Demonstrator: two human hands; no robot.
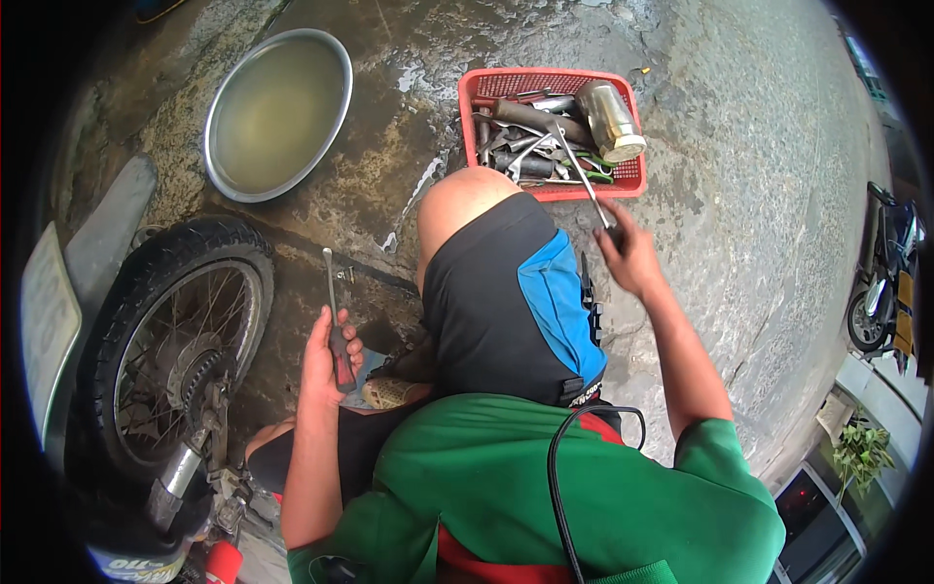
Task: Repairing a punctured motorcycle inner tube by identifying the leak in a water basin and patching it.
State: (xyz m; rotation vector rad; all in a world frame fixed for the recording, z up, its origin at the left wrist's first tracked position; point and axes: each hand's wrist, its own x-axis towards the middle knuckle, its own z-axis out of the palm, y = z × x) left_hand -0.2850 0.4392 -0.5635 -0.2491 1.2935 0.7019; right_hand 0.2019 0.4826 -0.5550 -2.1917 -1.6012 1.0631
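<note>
My left hand [326,360] is wrapped round the dark, red-marked handle of a tire lever [332,282]. Its thin metal shaft points up and ends in a slightly widened, spoon-like tip. To its left stands the motorcycle's spoked wheel [180,350], with a black tire; the lever is apart from it. At the red basket's near right corner, my right hand [630,248] grips the dark handle of a second tire lever [581,175]. That lever's metal shaft reaches up and left over the tools in the red plastic basket [637,180]. Fingers partly hide its handle.
A metal basin [277,117] of cloudy water stands at the far left. In the basket lie several metal tools and a jar [611,122]. Small metal parts [347,273] lie on the wet concrete. Another motorcycle [880,277] stands at far right; a red-capped can [223,562] is lower left.
</note>
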